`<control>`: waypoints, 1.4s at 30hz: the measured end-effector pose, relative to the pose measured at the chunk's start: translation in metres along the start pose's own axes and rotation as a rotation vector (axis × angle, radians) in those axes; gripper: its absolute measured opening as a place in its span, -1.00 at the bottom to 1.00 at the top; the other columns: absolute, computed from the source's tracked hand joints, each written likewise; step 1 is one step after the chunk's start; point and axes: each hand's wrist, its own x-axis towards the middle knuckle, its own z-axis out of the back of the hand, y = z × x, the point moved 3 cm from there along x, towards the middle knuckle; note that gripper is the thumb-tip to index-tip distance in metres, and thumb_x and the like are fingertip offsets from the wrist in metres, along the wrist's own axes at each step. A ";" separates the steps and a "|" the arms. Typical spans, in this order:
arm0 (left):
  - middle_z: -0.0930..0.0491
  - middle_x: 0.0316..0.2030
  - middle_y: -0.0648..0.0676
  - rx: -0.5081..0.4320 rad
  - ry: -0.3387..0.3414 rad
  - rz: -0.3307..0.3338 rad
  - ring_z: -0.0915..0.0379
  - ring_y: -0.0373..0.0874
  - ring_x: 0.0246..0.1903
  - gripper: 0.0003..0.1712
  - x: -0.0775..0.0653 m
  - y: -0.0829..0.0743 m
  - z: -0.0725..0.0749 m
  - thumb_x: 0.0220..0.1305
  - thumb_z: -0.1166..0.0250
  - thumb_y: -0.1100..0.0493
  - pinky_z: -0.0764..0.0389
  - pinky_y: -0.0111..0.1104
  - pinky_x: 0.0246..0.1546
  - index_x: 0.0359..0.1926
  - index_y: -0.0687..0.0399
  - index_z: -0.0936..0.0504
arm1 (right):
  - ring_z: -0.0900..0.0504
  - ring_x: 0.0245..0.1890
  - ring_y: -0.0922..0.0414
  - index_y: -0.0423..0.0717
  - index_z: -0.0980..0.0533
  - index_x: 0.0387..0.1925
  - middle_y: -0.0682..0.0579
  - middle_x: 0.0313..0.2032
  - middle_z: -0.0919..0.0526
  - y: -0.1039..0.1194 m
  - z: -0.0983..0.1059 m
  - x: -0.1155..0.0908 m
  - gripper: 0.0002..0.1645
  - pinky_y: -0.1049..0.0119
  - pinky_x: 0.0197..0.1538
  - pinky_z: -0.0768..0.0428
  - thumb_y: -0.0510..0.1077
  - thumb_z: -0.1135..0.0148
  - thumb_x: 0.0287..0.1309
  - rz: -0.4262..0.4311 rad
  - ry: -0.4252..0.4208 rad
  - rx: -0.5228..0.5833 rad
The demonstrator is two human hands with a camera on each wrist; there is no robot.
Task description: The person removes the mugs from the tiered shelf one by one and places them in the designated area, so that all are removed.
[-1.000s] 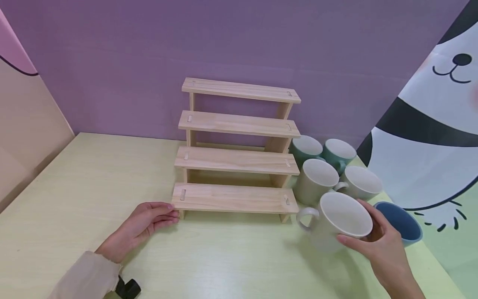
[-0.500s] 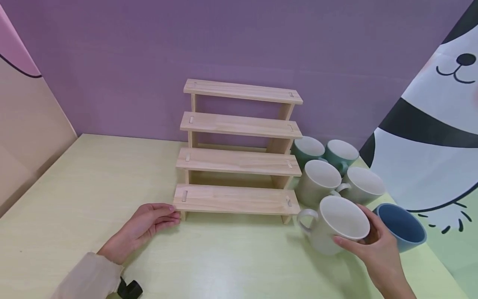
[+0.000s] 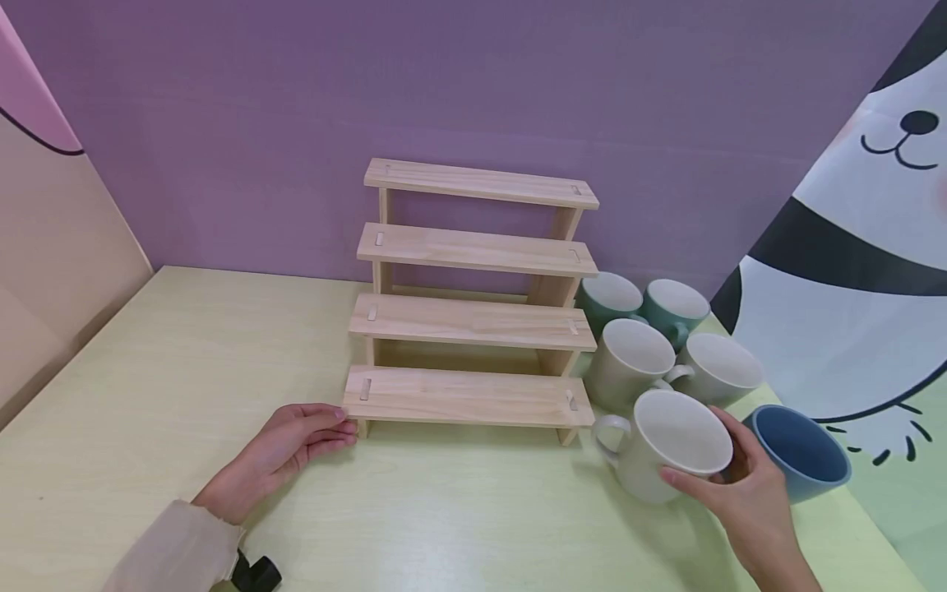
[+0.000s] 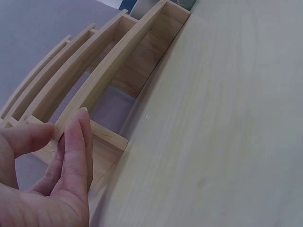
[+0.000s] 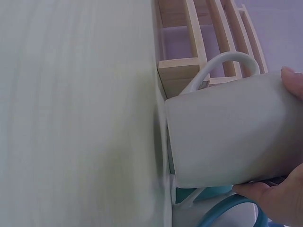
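In the head view, my left hand (image 3: 288,444) pinches the left end of the bottom board of a four-step wooden display shelf (image 3: 473,396). The left wrist view shows thumb and fingers (image 4: 75,156) on either side of that board's end. My right hand (image 3: 747,493) grips a white mug (image 3: 651,469) by its side near the rim, thumb in front. Its handle (image 3: 610,436) points left, near the shelf's front right corner. In the right wrist view, the mug's base sits close over the table. A blue mug (image 3: 802,456) stands just right of that hand.
Behind the held mug stand two more whitish mugs (image 3: 629,366) and two green mugs (image 3: 675,311), bunched against the shelf's right side. A purple backdrop (image 3: 222,164) rises behind the table (image 3: 222,345), with a panda-print panel (image 3: 851,329) along the right edge.
The white mug has come down slightly and leftward in my right hand. The blue mug has shifted a little to the right. My left hand keeps its hold on the shelf.
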 end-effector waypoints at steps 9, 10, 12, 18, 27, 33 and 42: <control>-0.71 -0.37 0.01 -0.039 0.025 -0.006 -0.67 -0.24 -0.33 -0.78 0.000 0.004 0.001 0.36 -0.09 0.37 -0.69 -0.54 -0.19 -0.35 0.12 -0.64 | -0.40 -0.10 0.47 0.02 -0.18 0.36 0.37 -0.02 -0.37 -0.002 0.000 0.001 0.07 0.85 -0.14 -0.46 -0.40 -0.50 -0.19 -0.042 -0.001 -0.171; -0.71 -0.38 0.00 -0.036 0.022 -0.003 -0.67 -0.24 -0.33 -0.78 0.000 0.004 0.001 0.35 -0.10 0.37 -0.69 -0.54 -0.20 -0.35 0.12 -0.64 | -0.39 -0.09 0.46 0.01 -0.17 0.37 0.37 -0.02 -0.36 -0.002 0.001 0.001 0.08 0.85 -0.13 -0.45 -0.39 -0.50 -0.19 -0.051 -0.003 -0.178; -0.71 -0.38 0.00 -0.027 0.013 0.002 -0.67 -0.24 -0.33 -0.79 0.000 0.005 0.001 0.35 -0.10 0.37 -0.69 -0.55 -0.20 -0.35 0.11 -0.64 | -0.37 -0.08 0.46 0.03 -0.16 0.38 0.37 -0.01 -0.34 -0.004 0.001 0.001 0.08 0.87 -0.12 -0.43 -0.35 -0.51 -0.17 -0.063 -0.006 -0.218; -0.71 -0.38 0.00 -0.023 0.008 0.011 -0.67 -0.24 -0.33 -0.79 -0.001 0.005 0.001 0.34 -0.10 0.37 -0.69 -0.54 -0.19 -0.35 0.12 -0.63 | -0.40 -0.11 0.49 0.03 -0.18 0.36 0.38 -0.02 -0.36 -0.007 -0.001 -0.001 0.08 0.85 -0.13 -0.46 -0.38 -0.51 -0.19 -0.061 -0.004 -0.187; -0.71 -0.37 0.00 -0.024 0.013 -0.004 -0.66 -0.24 -0.32 -0.80 -0.001 0.004 0.001 0.36 -0.10 0.36 -0.69 -0.53 -0.18 -0.33 0.12 -0.63 | -0.42 -0.16 0.51 -0.02 -0.20 0.35 0.43 -0.07 -0.38 -0.006 0.001 0.001 0.05 0.83 -0.17 -0.47 -0.39 -0.50 -0.20 -0.002 -0.008 -0.236; -0.71 -0.37 0.00 -0.007 0.005 0.006 -0.66 -0.25 -0.32 -0.81 0.000 0.004 0.000 0.35 -0.10 0.37 -0.69 -0.54 -0.18 -0.33 0.12 -0.63 | -0.37 -0.13 0.50 -0.05 -0.12 0.39 0.39 -0.02 -0.33 -0.007 0.002 0.003 0.07 0.86 -0.15 -0.44 -0.26 -0.52 -0.13 -0.033 -0.014 -0.347; -0.70 -0.35 0.01 0.024 -0.032 0.006 -0.65 -0.24 -0.31 -0.86 0.001 0.002 0.001 0.36 -0.09 0.37 -0.69 -0.51 -0.16 -0.27 0.19 -0.58 | -0.37 -0.17 0.53 0.02 -0.17 0.26 0.45 -0.08 -0.34 -0.004 0.003 0.002 0.01 0.81 -0.21 -0.44 -0.34 -0.53 -0.21 0.037 0.031 -0.363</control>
